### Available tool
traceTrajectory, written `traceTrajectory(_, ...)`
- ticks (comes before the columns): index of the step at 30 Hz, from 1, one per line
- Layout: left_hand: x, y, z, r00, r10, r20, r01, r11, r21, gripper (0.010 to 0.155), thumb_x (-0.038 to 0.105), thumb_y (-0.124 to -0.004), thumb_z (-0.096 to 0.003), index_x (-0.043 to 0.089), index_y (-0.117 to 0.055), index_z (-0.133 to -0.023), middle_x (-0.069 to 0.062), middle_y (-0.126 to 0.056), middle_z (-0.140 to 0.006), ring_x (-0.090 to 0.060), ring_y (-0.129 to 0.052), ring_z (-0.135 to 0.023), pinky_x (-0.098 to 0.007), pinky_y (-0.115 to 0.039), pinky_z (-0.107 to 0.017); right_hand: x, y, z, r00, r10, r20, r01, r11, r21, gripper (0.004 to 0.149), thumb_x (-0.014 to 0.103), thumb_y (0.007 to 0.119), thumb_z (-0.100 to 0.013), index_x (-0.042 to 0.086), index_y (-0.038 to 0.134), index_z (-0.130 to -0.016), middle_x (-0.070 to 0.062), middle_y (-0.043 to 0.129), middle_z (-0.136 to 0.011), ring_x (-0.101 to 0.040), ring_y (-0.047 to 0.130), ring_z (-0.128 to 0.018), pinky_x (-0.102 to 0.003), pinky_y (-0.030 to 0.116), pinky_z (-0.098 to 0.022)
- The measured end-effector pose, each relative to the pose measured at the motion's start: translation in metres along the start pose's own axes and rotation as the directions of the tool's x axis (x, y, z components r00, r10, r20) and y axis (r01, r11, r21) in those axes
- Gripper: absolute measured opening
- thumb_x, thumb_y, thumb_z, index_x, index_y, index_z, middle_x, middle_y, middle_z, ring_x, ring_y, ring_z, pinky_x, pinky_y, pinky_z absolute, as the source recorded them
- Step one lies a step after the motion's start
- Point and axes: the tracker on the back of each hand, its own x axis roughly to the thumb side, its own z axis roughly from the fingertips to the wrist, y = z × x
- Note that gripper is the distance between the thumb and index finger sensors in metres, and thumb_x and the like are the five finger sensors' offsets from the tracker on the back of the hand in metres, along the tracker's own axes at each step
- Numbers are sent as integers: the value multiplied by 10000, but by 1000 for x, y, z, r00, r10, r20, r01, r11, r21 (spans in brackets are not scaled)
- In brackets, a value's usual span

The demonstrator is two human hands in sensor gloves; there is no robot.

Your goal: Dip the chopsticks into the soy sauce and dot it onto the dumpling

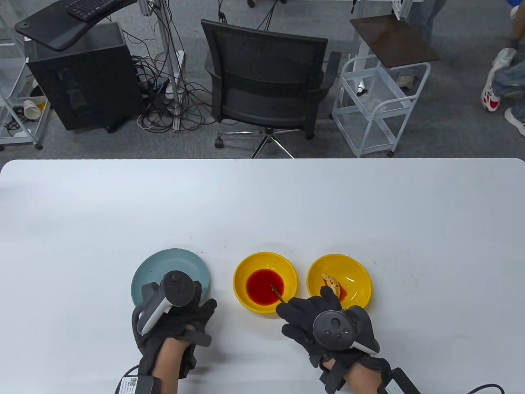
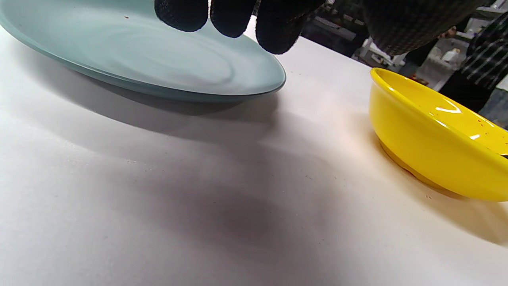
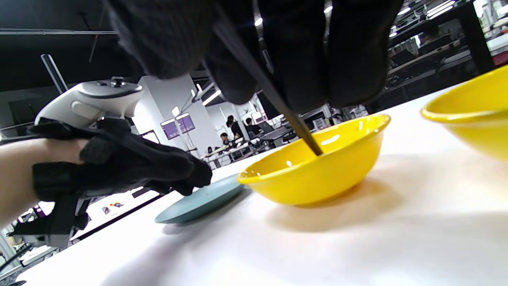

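Note:
A yellow bowl (image 1: 287,266) of red sauce (image 1: 262,283) stands at the table's front middle. My right hand (image 1: 311,316) grips dark chopsticks (image 1: 277,292) whose tips rest in the sauce. In the right wrist view the chopsticks (image 3: 278,103) run down from my fingers into this bowl (image 3: 317,174). A second yellow bowl (image 1: 357,283) to the right holds a dumpling (image 1: 331,283) with red spots. My left hand (image 1: 180,312) hovers over the near edge of a blue-grey plate (image 1: 180,262), holding nothing; its fingertips (image 2: 230,20) hang above the plate (image 2: 158,59).
The white table (image 1: 262,205) stretches far beyond the dishes. Small crumbs (image 1: 223,246) lie behind the plate. An office chair (image 1: 266,82) and a white cart (image 1: 377,102) stand past the far edge.

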Motion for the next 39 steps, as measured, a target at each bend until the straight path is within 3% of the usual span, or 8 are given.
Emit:
traceTrajectory(14,0,0,0,1000,1,-3,-1,1000,-7,783,638,-696,-485,189,-561,-1112,-100,-443,-1186,-483,-516,-1067,-720,-361,-722,-3,-3,0,999,-38,-2,38,999,-3,545,475,756,-417,224,809,-898,-137,886,-910,-447,900,-750,-775,442,-675)
traceTrajectory(30,0,0,0,1000,9,-2,-9,1000,-18,783,639,-695,-485,189,-562,-1112,-100,-443,-1186,-483,-517,-1067,-720,-362,-721,-24,-26,7,983,-180,-46,175,980,-90,552,476,756,-420,192,817,-890,-140,916,-876,-457,906,-732,-778,434,-678)
traceTrajectory(39,-1,-1,0,1000,15,-2,-15,1000,-24,784,639,-694,-487,187,-560,-1113,-101,-443,-1186,-483,-518,-1066,-720,-361,-722,-17,-26,7,989,-145,-23,142,986,-84,546,475,756,-420,197,823,-885,-139,919,-873,-455,909,-730,-778,437,-676)
